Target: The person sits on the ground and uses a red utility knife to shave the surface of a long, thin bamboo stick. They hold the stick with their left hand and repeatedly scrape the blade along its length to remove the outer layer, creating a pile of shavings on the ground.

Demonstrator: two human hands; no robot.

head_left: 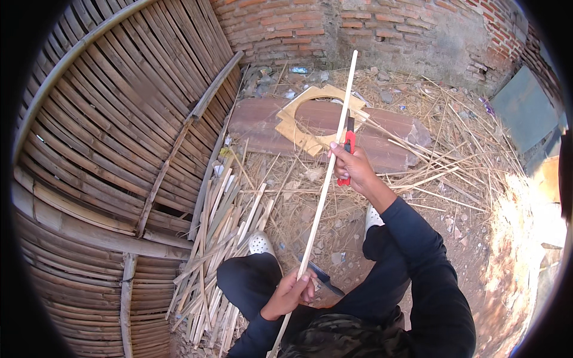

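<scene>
A long, pale bamboo strip (322, 203) runs slantwise from my lap up toward the brick wall. Near its lower end, my left hand (291, 293) is closed around it, thumb on top. My right hand (353, 166) grips a red utility knife (350, 142) with a dark blade pointing away from me. The thumb and fingers of that hand also pinch the strip, which lies just left of the knife. A dark, flat blade-like piece (325, 278) shows beside my left hand; its far parts are hidden, and I cannot tell whether it is held.
Split bamboo pieces (209, 262) lie heaped by my left foot. Ahead, a yellowish board with a round hole (287, 128) rests on a brown plank (256, 128). A slatted bamboo wall (119, 119) stands left, a brick wall (280, 30) behind. Thin strips (465, 155) litter the right.
</scene>
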